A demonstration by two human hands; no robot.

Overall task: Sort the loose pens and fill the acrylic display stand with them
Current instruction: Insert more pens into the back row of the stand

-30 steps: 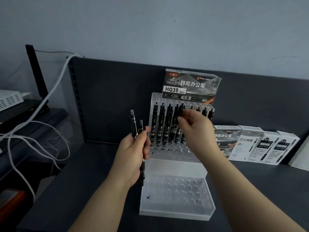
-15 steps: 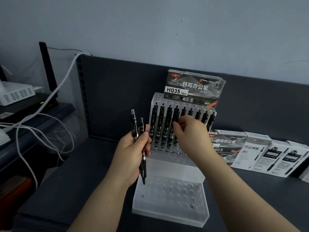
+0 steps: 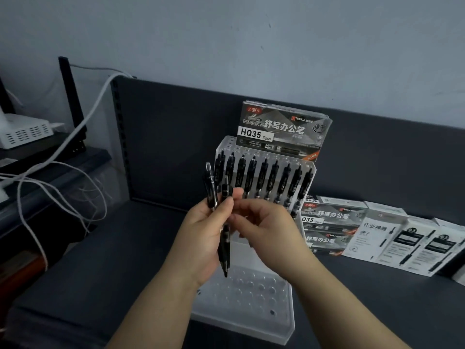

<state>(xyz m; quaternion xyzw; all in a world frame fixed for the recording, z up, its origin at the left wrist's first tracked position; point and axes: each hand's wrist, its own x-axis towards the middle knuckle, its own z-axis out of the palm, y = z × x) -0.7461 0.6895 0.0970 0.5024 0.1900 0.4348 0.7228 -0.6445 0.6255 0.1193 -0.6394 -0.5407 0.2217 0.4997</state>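
Note:
The clear acrylic display stand [image 3: 251, 313] sits on the dark shelf in front of me. Its raised back tier holds a row of several black pens [image 3: 263, 178], and the holes of the low front tier show no pens. My left hand [image 3: 205, 238] grips two black pens upright before the stand: a taller pen [image 3: 210, 187] and a lower pen [image 3: 224, 245] with its tip pointing down. My right hand [image 3: 266, 230] is beside it, fingers curled, fingertips pinching the lower pen at its middle.
A grey HQ35 pen box [image 3: 284, 131] stands behind the stand's top. More grey pen boxes [image 3: 327, 222] and white pen boxes [image 3: 402, 243] lie to the right. White cables [image 3: 63, 147] and a white device [image 3: 25, 132] crowd the left shelf. A dark back panel [image 3: 171, 137] rises behind.
My right hand has left the row of pens in the stand and come down and left to the pens in my left hand. The left hand has barely moved.

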